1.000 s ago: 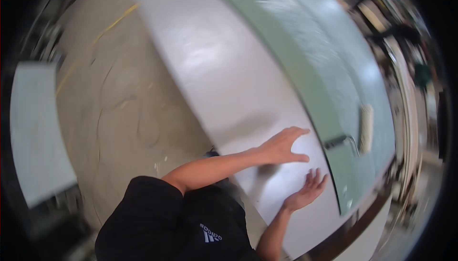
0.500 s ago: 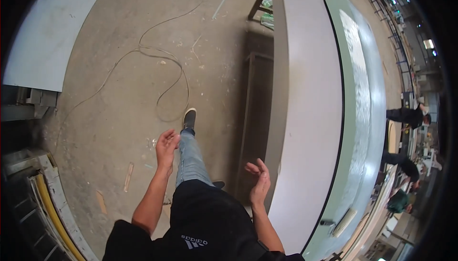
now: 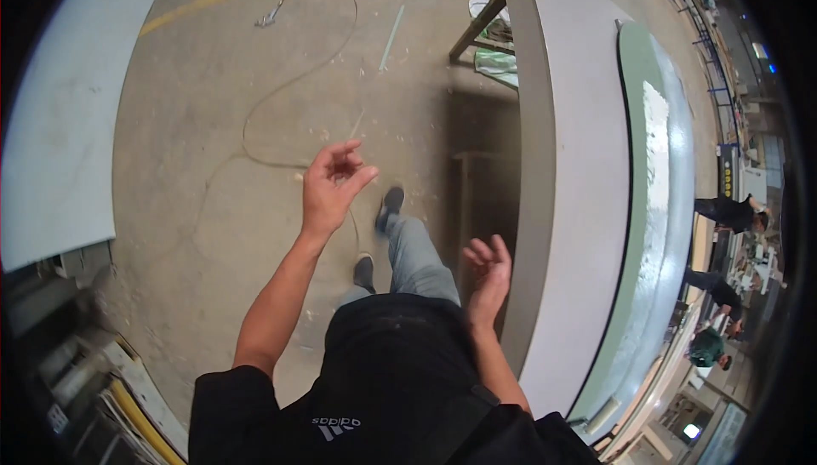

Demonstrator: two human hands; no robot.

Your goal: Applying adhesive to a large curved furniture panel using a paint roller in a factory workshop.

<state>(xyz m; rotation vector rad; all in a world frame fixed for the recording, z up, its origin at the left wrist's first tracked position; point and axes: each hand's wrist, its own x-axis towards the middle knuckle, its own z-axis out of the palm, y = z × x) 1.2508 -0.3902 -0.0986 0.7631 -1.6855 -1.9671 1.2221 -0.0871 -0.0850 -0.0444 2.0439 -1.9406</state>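
Right hand [image 3: 490, 285], nearer, and left hand [image 3: 328, 197], both empty, loosely curled; long, flat, pale-grey worktop [image 3: 589, 159] to their right, running fore-aft.

- Workbench [image 3: 587, 167] right of the person [image 3: 391, 363]; panel [image 3: 655, 210] on it, roller [image 3: 605, 415] at panel's near end.
- Right hand [image 3: 489, 282] near workbench's side; left hand [image 3: 334, 193] above floor [image 3: 196, 244].
- Hose [image 3: 244, 129] ahead, on floor.
- Slab [image 3: 68, 142] over at left.
- Co-workers [image 3: 730, 214] beyond panel.

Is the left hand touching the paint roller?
Apart. The head view shows the left hand over the floor, a pale board between it and the roller.
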